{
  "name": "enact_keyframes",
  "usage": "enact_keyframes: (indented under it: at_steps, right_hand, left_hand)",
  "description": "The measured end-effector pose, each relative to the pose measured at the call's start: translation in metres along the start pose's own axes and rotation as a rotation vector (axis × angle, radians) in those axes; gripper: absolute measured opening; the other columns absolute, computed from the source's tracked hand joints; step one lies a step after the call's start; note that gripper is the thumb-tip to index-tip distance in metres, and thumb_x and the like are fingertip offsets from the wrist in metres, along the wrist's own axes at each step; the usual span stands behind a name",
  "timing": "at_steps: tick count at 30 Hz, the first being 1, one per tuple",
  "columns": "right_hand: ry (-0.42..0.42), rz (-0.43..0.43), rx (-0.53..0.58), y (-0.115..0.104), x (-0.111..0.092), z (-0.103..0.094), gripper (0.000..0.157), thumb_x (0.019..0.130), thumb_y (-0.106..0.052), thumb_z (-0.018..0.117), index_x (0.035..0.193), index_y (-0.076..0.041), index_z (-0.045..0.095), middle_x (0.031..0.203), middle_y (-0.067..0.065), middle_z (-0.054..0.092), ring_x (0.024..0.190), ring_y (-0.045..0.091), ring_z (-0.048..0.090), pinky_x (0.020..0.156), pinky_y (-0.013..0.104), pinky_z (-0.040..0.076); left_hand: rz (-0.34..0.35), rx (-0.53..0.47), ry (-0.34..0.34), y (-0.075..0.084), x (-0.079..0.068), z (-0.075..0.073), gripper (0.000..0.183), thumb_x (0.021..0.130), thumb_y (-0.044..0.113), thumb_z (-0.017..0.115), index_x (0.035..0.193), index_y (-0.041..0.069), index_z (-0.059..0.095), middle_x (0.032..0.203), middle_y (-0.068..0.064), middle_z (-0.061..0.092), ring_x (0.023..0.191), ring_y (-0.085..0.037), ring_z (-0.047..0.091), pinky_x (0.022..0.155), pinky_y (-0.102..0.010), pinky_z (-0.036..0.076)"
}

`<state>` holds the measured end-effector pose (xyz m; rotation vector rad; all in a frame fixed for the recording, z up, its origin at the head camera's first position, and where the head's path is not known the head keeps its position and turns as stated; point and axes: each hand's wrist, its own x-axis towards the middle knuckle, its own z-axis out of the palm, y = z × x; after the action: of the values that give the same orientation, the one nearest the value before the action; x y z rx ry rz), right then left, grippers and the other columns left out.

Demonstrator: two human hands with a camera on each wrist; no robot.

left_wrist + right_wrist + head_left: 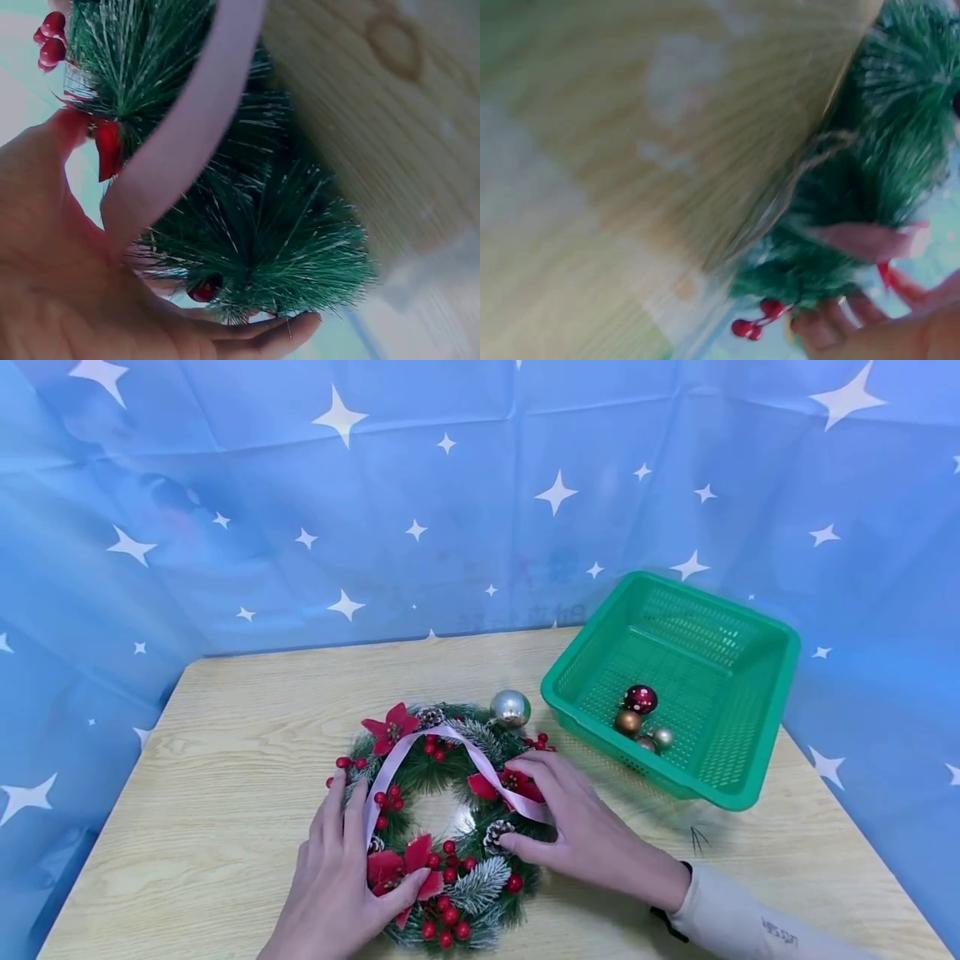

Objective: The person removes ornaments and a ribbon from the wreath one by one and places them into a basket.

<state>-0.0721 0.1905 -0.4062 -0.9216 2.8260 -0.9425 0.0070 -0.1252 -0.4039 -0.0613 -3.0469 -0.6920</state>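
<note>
A green Christmas wreath (pixel 480 893) lies on the table, dressed with red poinsettias (pixel 390 728), red berries, frosted sprigs and pine cones. Across its upper part runs a pale pink ribbon (pixel 387 770), reaching from the left hand to the right. My left hand (pixel 333 868) grips the wreath's left side, its thumb on the lower poinsettia and the fingers along the outer edge. On the other side my right hand (pixel 570 827) holds the wreath, thumb beside a pine cone (pixel 497 836), fingertips at the right poinsettia and ribbon. A silver ball (pixel 510 708) sits at the wreath's upper right edge.
A green plastic basket (pixel 738 777) stands at the right, behind my right forearm. Inside it are a dark red dotted ball (pixel 641 699), a copper ball (pixel 627 722) and other small ornaments. A loose green needle sprig (pixel 698 838) lies near the basket. Blue star-patterned cloth hangs behind the table.
</note>
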Motion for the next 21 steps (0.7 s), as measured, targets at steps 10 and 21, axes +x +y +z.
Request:
enact_keyframes:
  at_steps: [10,21]
  right_hand:
    - [-0.047,-0.053,0.028,0.019,0.006,-0.007,0.09,0.093,-0.07,0.076,0.162,-0.022,0.046,0.169,0.005,0.037,0.154,0.034,0.039,0.107,0.089,0.028]
    - [-0.126,-0.015,-0.054,0.021,0.007,-0.009,0.1,0.09,-0.08,0.071,0.166,-0.022,0.042,0.169,0.006,0.038,0.154,0.033,0.039,0.114,0.078,0.032]
  left_hand:
    - [0.12,-0.029,-0.031,-0.016,0.01,-0.004,0.129,0.085,0.072,0.082,0.174,0.008,0.015,0.178,-0.021,0.012,0.154,-0.051,0.026,0.102,-0.082,0.041]
    - [0.137,-0.09,-0.048,-0.021,0.019,-0.007,0.128,0.084,0.069,0.084,0.176,0.013,0.014,0.18,-0.017,0.009,0.159,-0.046,0.02,0.107,-0.084,0.033]
